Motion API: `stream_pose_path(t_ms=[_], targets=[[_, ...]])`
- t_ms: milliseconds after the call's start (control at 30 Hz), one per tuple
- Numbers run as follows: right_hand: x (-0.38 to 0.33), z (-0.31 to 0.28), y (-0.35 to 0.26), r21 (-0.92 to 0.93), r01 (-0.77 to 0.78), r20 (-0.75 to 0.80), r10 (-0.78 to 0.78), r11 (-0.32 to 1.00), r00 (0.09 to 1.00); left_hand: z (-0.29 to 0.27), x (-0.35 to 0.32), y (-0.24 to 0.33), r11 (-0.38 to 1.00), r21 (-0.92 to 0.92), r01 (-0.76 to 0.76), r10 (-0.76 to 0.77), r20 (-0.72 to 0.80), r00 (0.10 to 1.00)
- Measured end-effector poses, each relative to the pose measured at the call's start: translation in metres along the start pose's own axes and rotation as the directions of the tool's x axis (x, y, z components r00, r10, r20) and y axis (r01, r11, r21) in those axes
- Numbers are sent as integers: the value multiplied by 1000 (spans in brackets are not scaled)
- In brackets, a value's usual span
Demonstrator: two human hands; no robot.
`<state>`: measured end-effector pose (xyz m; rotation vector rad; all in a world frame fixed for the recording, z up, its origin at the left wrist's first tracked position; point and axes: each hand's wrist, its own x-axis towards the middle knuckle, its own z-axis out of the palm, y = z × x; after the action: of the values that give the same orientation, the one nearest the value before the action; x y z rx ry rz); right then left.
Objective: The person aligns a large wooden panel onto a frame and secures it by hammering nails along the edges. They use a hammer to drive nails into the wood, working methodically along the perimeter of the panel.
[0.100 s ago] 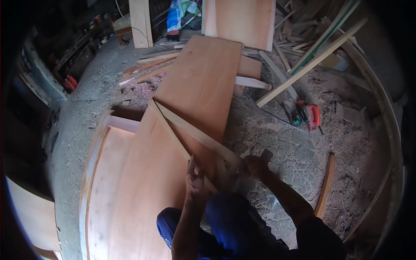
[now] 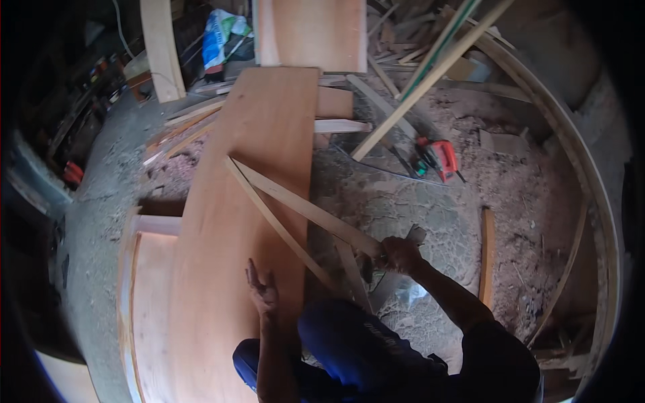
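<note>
A triangular frame of pale wooden strips (image 2: 312,213) lies slanted over the long reddish-brown wooden board (image 2: 222,221), its pointed corner resting toward the board's middle. Around the frame's right end is my right hand (image 2: 402,256), closed, out past the board's edge. A dark flat piece (image 2: 416,234) sticks up beside that hand; its kind is unclear. My left hand (image 2: 263,290) is over the near part of the board with fingers apart, holding nothing, left of the frame's lower strip. My knees are close below both hands.
On the floor at right lies a red power tool (image 2: 443,160) near a long leaning strip (image 2: 430,80). An orange-brown batten (image 2: 486,255) lies farther right. Left of the board stands a wooden box-like panel (image 2: 158,295). Scrap wood (image 2: 403,40) and sawdust cover the back.
My left hand has let go of the frame's lower strip and moved left and down, fingers opening. My right hand still grips the frame. The whole view has shifted.
</note>
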<state>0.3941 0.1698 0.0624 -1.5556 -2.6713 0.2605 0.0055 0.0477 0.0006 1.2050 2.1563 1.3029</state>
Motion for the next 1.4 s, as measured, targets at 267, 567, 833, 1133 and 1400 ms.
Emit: stream_pose_path(t_ms=[267, 567, 833, 1133, 1400], targets=[[-310, -15, 91, -98, -556, -228, 525, 826, 820, 27, -34, -25, 849, 522, -83, -117, 339, 934], [-448, 74, 79, -20, -975, -133, 966, 221, 222, 20, -39, -3, 831, 552, -70, -157, 354, 922], [-447, 139, 133, -217, -966, -92, 982, 141, 164, 10, -66, -3, 835, 481, -267, -20, 512, 859], [-197, 135, 110, 136, -435, 137, 418, 890, 898, 22, -99, -38, 723, 617, -311, 148, 301, 942], [71, 66, -123, 620, -502, 518, 167, 603, 839, 19, -100, -44, 788, 549, -279, 153, 264, 952]])
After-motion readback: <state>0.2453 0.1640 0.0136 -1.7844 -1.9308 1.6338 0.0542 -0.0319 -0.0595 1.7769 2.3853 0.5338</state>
